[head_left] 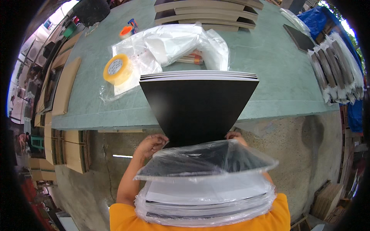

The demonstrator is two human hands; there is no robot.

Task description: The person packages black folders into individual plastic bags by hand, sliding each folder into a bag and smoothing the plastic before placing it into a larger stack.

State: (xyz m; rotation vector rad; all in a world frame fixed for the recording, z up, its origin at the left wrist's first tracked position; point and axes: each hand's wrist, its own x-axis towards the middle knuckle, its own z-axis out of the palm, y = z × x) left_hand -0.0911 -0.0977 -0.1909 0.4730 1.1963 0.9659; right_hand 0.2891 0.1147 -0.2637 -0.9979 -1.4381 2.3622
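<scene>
A stack of thin black boards point(200, 104) with white edges stands tilted in front of me, its far end over the table's near edge. My left hand point(152, 143) is closed, its fingertips pinched at the stack's lower left edge. At the opposite edge, my right hand point(236, 136) has its fingers curled against the boards; clear plastic partly hides that hand. Nearest my body lies a black panel in clear plastic film point(208, 158). It rests above a pile of plastic-wrapped white and dark boards point(208, 200), which covers much of my forearms.
The green table point(269, 50) bears a yellow tape roll point(117, 68), crumpled clear plastic bags point(173, 42), an orange tape roll point(126, 32) and stacked panels point(208, 15). Wrapped panels point(333, 65) stand at the right. Cardboard stacks point(75, 150) are at the left.
</scene>
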